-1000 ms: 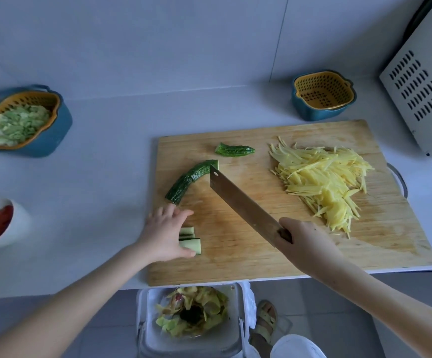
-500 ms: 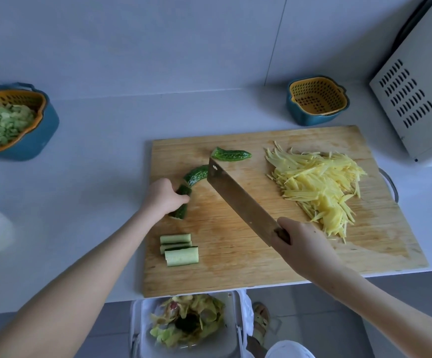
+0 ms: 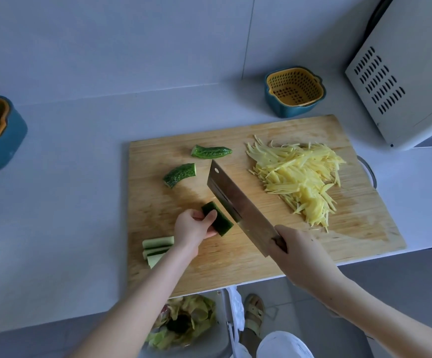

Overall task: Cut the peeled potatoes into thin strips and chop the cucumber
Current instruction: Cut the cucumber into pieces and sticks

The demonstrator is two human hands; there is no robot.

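- Head view: the left hand pinches a cucumber piece at the cutting board's front-left. The right hand grips the knife, blade just beside it.
- Potato strips are piled on the board's right half.
- Risk: I'd worry that the piece slips and brings the fingertips under the blade.

Pale wall above white counter; floor below, perhaps grey tile.

Pale counter, wooden cutting board, left strainer bowl, rear strainer bowl, white appliance
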